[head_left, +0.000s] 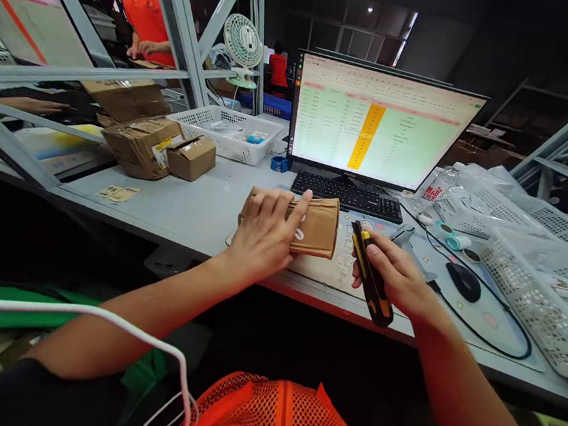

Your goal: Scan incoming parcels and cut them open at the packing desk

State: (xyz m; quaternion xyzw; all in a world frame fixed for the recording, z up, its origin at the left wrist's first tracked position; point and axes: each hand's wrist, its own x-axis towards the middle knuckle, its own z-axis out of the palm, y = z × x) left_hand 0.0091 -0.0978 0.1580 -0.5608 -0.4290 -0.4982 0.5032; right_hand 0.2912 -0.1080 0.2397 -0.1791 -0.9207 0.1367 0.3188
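Observation:
Near the desk's front edge lies a small brown cardboard box (319,226), long side across. My left hand (265,231) grips it from above, fingers over its left part and the index finger stretched along the top. My right hand (394,267) is closed around a black and yellow utility knife (372,275), a short way right of the box and apart from it. The knife's tip points up and away from me; whether the blade is out I cannot make out.
Behind the box stand a keyboard (348,196) and a monitor (333,120). A mouse (463,282), its cable and white perforated baskets (533,277) are at right. At left are cardboard boxes (140,145), a white basket (192,124) and a metal frame (179,22). A white cable (117,321) crosses my left arm.

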